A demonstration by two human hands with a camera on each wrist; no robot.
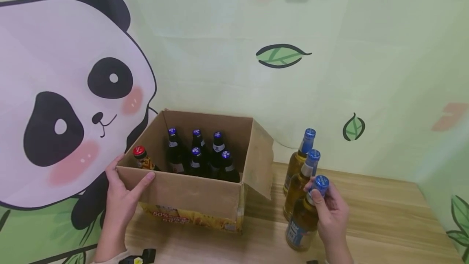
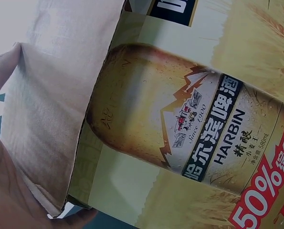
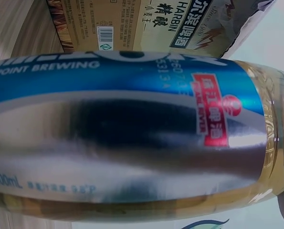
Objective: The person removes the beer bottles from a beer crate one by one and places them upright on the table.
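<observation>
Pale green backdrop (image 1: 205, 72), printed with a panda (image 1: 78, 84) and leaves, stands behind a wood-grained bench (image 1: 381, 215). Right of the carton (image 1: 190, 190) is the nearest amber bottle (image 1: 301, 229), its glass smooth and see-through; the right hand (image 1: 334, 215) grasps it high at the neck, the fingers around it just under the blue cap (image 1: 320, 183). Whether its base touches the bench, I cannot tell. Left of the carton's middle, the left hand (image 1: 122, 192) grips the near corner, thumb on the near wall, the other fingers along the left side. Inside the carton, five dark blue-capped bottles (image 1: 177, 154) show, grouped toward its middle and right, with a red-capped bottle (image 1: 144, 161) in its near left corner. Its cardboard is plain and matte inside; the right flap (image 1: 261, 160) folds outward. Beyond the grasped bottle, also right of the carton, are the middle amber bottle (image 1: 296, 190) and the farthest amber bottle (image 1: 296, 162), in a close row. Only the left wrist view reads the carton's print clearly: a big pictured bottle (image 2: 180, 114), "HARBIN", "580mL", a red "50%" band (image 2: 258, 205). The right wrist view alone shows the grasped bottle's silver-and-blue label (image 3: 132, 138) with "600mL", and a barcode (image 3: 105, 38) on the carton.
</observation>
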